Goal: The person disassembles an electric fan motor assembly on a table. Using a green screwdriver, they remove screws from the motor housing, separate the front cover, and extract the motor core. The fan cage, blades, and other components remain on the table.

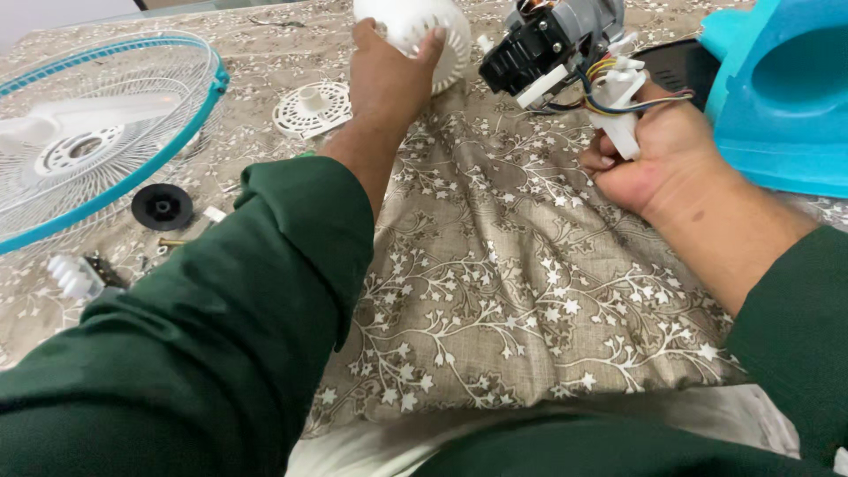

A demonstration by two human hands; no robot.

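Observation:
My left hand (385, 78) grips a white slotted plastic motor cover (422, 30) at the top middle, lifted a little above the patterned cloth. My right hand (655, 152) is closed around a white plastic bracket that carries a fan motor (549, 41) with a black block, a grey body and coloured wires (609, 88). The motor points toward the white cover, a small gap apart. Both my sleeves are dark green.
A wire fan guard with a teal rim (115, 177) and white blades lies at left. Near it are a white round slotted disc (309, 108), a black round nut (162, 207), a white ribbed knob (74, 276) and a screw. A teal fan housing (777, 97) stands at right.

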